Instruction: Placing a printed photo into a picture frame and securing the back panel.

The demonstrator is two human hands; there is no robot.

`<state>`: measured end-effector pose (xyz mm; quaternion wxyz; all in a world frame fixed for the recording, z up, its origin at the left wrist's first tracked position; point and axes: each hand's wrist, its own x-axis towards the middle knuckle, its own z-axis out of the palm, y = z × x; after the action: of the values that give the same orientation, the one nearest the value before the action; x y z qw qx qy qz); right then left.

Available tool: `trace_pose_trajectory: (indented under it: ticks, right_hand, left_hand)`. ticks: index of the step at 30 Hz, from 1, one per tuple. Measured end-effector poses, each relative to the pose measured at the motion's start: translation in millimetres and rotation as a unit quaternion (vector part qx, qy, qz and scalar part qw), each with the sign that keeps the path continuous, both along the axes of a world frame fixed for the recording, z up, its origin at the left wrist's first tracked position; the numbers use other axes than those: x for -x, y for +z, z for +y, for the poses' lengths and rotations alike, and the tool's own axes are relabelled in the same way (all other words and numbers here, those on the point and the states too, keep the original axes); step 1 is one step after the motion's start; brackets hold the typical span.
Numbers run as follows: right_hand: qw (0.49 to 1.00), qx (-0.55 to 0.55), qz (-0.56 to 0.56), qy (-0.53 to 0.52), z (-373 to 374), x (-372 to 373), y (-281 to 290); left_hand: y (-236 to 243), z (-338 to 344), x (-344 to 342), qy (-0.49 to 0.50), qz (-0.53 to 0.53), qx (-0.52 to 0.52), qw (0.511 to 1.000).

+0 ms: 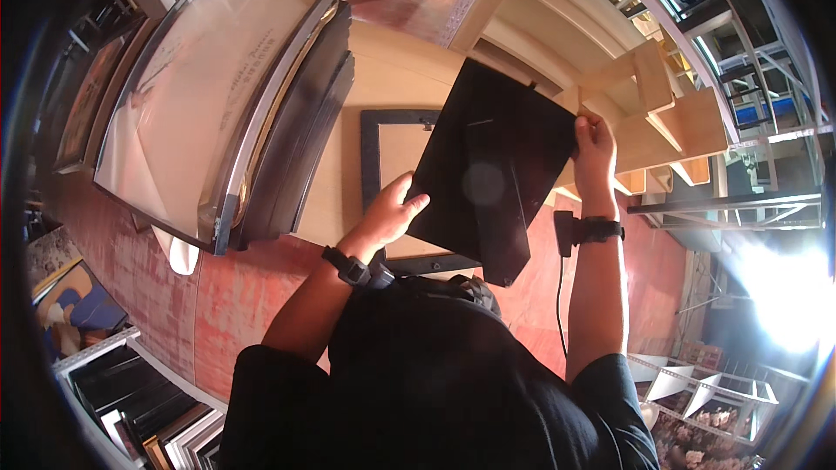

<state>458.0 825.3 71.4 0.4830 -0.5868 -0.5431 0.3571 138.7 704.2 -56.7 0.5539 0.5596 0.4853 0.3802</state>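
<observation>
Between my hands is a black back board (pixel 488 157) with a long tapered flap lying along it, held tilted. My left hand (pixel 394 204) grips its left edge, fingers curled around it with the thumb showing. My right hand (pixel 592 148) pinches the upper right corner. Beneath the board, a dark rectangular frame (pixel 373 157) lies on a light wooden table (pixel 340 165), with a tan inner surface and a small metal fitting at the top rail; the board hides much of it.
Several large framed pieces (pixel 209 87) lean stacked at the left. Light wooden shelving (pixel 653 130) stands at the right beside a bright glare. A rack of frames (pixel 148 400) is at the lower left, a white rack (pixel 697 392) at the lower right. The red floor (pixel 226 313) surrounds the table.
</observation>
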Motion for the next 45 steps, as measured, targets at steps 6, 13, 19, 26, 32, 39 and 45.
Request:
trace_pose_trajectory:
  ticks: [6,13,19,26,32,39,45]
  right_hand:
    - [0.968,0.186,-0.06,0.158,-21,-14,-112]
    - [0.938,0.195,-0.169,0.232,-83,50,-153]
    - [0.909,0.195,-0.289,0.227,-98,46,-174]
    - [0.913,0.184,-0.302,0.201,-93,65,-173]
    - [0.903,0.213,-0.323,0.185,-87,66,-172]
    - [0.892,0.234,-0.345,0.174,-79,71,-172]
    - [0.857,0.239,-0.415,0.189,-75,73,-171]
  left_hand:
    - [-29,-28,-13,0.116,-0.017,0.149,0.982]
    - [-66,-50,2,0.116,0.068,0.152,0.979]
    - [-50,-57,19,-0.07,0.267,0.167,0.947]
    - [-40,-47,22,-0.011,0.227,0.193,0.955]
    - [-38,-40,14,-0.012,0.276,0.187,0.943]
    - [-53,-38,12,0.024,0.352,0.06,0.934]
    - [-41,-33,10,-0.009,0.379,0.081,0.922]
